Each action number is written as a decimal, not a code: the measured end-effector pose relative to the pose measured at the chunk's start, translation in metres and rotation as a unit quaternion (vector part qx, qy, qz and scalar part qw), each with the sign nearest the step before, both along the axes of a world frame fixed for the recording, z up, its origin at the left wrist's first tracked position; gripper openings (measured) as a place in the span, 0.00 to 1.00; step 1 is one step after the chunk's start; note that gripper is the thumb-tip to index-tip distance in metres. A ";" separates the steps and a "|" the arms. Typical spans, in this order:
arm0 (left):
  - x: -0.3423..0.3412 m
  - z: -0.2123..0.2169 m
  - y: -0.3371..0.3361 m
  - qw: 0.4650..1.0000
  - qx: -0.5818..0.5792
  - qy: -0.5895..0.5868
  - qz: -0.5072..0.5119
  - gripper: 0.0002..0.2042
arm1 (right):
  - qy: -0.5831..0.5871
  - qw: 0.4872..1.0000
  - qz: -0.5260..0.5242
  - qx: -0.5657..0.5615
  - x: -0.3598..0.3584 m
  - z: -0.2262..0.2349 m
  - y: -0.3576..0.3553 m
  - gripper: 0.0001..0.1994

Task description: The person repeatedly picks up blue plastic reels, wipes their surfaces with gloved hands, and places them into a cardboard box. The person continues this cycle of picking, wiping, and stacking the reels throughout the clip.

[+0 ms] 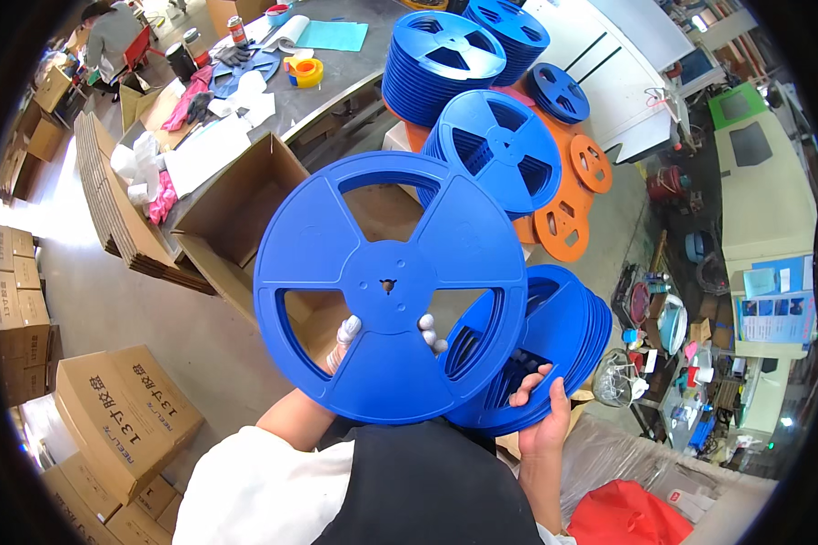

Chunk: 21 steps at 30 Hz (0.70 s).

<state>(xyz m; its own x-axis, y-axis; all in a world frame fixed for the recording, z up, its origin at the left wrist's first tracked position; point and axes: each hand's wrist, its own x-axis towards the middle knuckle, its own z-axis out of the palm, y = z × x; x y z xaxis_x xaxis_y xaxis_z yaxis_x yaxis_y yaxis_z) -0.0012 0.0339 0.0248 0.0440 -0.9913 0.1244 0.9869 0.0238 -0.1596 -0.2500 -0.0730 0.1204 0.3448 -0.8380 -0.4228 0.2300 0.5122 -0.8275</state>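
Observation:
A big blue plastic reel flange faces me upright in front of my body, with cut-out windows and a small centre hole. My left hand grips it from behind; white-covered fingertips come through the two lower windows, either side of the bottom spoke, and the palm is hidden. Lower right, a tilted stack of like blue flanges leans partly behind the held one. My right hand is closed on that stack's lower edge, its fingers curled over the rim and the thumb along it.
An open cardboard box stands just left behind the flange. Farther back, blue reel stacks rest on orange plates. A cluttered dark table holds tape and gloves. Sealed cartons stand lower left; a red cloth lies lower right.

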 end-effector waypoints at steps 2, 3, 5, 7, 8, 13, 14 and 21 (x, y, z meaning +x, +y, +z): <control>-0.003 -0.007 -0.004 1.000 -0.022 0.023 -0.001 0.36 | 0.027 0.999 0.003 -0.019 -0.004 0.000 0.002 0.18; -0.005 -0.008 -0.005 0.999 -0.028 0.031 0.000 0.36 | 0.040 0.999 0.002 -0.034 -0.006 0.000 0.003 0.18; -0.006 -0.006 -0.006 0.998 -0.036 0.041 -0.008 0.37 | 0.053 0.998 -0.004 -0.032 -0.008 0.003 0.007 0.20; -0.007 -0.002 -0.007 0.996 -0.001 0.090 -0.011 0.37 | 0.071 0.996 -0.020 -0.039 -0.007 0.003 0.012 0.21; -0.007 0.001 -0.007 0.996 -0.010 0.089 -0.002 0.38 | 0.071 0.997 -0.022 -0.034 -0.007 0.004 0.013 0.22; -0.006 0.007 -0.010 0.996 0.008 0.083 0.023 0.38 | 0.067 0.995 -0.008 -0.067 -0.016 0.003 0.011 0.25; -0.006 0.006 -0.011 0.996 0.019 0.082 0.024 0.37 | 0.071 0.994 -0.009 -0.078 -0.021 0.004 0.011 0.26; 0.005 0.008 -0.018 0.996 0.066 0.053 0.033 0.36 | -0.044 0.995 -0.051 -0.080 -0.062 0.003 -0.001 0.27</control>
<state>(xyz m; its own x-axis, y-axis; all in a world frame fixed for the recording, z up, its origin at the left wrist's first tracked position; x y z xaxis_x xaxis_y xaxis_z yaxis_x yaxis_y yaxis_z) 0.0042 0.0164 0.0326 0.1163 -0.9931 -0.0162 0.9604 0.1166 -0.2531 -0.3117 -0.0737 0.1232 0.2851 -0.9243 -0.2539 0.3485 0.3467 -0.8708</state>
